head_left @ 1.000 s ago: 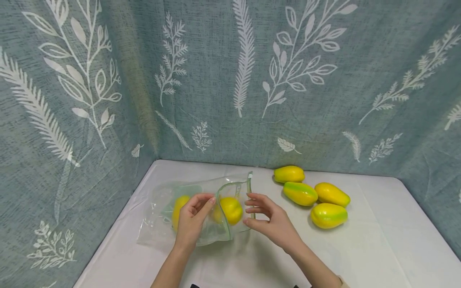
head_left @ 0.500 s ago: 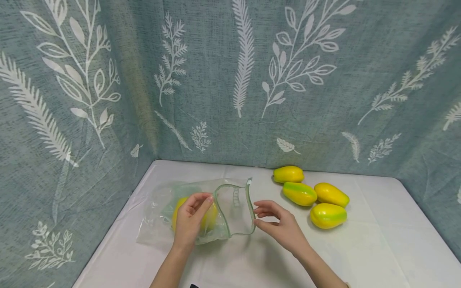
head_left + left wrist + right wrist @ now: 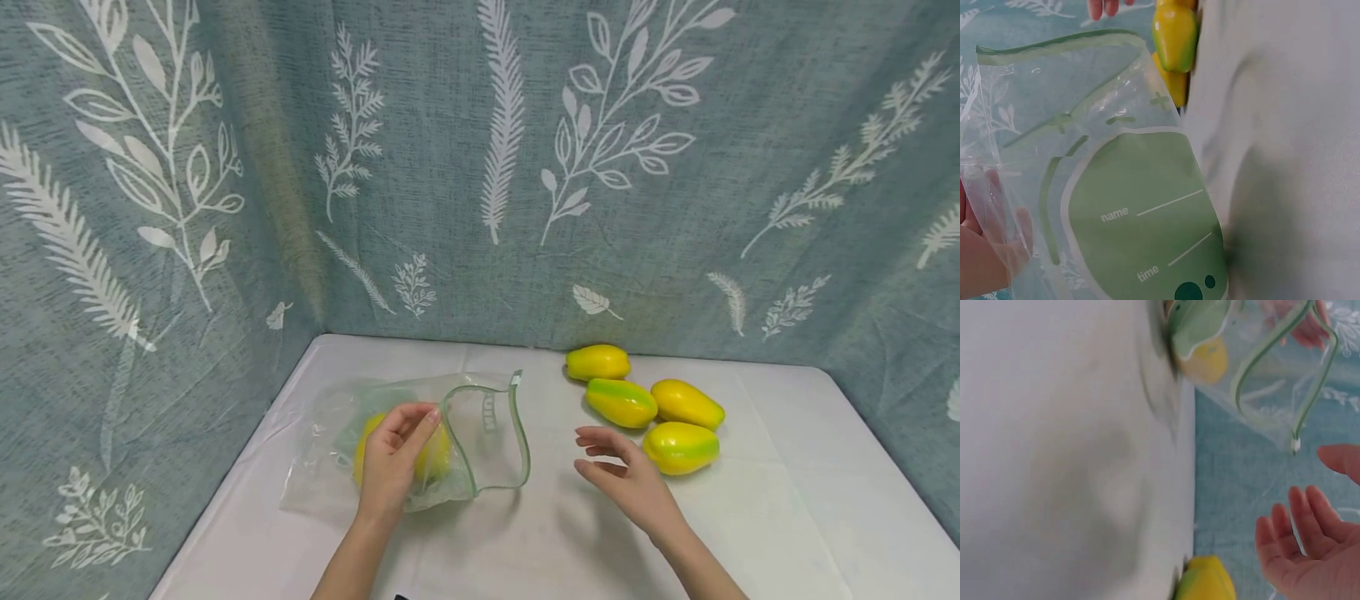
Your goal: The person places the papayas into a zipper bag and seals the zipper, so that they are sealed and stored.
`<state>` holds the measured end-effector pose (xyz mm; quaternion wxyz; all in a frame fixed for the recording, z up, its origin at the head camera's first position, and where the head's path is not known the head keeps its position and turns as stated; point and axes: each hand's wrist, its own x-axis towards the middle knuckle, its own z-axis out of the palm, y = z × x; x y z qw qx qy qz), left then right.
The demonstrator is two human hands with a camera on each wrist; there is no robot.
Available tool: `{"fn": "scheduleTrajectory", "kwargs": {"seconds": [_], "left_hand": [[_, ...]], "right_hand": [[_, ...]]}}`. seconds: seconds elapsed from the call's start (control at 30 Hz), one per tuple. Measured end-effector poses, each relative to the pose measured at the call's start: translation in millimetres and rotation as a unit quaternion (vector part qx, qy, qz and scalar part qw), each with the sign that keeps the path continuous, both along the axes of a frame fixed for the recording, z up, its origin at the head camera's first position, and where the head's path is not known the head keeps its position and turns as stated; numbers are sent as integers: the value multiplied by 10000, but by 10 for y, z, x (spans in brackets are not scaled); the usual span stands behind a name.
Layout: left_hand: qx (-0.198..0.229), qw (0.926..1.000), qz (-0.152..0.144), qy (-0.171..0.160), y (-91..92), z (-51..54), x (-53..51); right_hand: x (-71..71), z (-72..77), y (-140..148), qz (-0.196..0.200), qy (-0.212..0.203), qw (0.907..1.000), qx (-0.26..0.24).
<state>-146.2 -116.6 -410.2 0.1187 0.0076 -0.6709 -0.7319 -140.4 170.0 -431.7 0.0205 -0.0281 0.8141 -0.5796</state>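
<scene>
A clear zip bag [image 3: 524,433] with a green rim lies on its side on the table, its mouth gaping to the right. Through the plastic shows yellow fruit [image 3: 435,457], partly covered by my left hand [image 3: 396,462]. My left thumb and fingers pinch the bag's edge near the mouth. The left wrist view shows the bag's green label [image 3: 1141,206] with "name" and "time" printed on it. My right hand [image 3: 630,479] hovers right of the mouth, fingers loosely bent, holding nothing. Closest to it is a yellow-green papaya [image 3: 681,448].
Several papayas lie grouped at the back right, among them one at the back [image 3: 597,363], a greener one [image 3: 621,403] and a yellow one [image 3: 687,403]. A patterned blue-green curtain [image 3: 450,167] stands behind the white table [image 3: 780,500].
A papaya seen at the bag's mouth has slid deeper inside, toward the left. My right hand has left the mouth and moved right. The left hand keeps its hold.
</scene>
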Motion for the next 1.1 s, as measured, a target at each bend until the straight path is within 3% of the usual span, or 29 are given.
{"fn": "scheduleTrajectory", "kwargs": {"seconds": [0.47, 1.1], "left_hand": [[-116, 9999, -35, -119, 1, -7, 27], [-18, 9999, -134, -106, 7, -29, 27]], "right_hand": [[28, -50, 376, -515, 91, 9975, 475], [63, -80, 961, -1372, -254, 9846, 1053]]}}
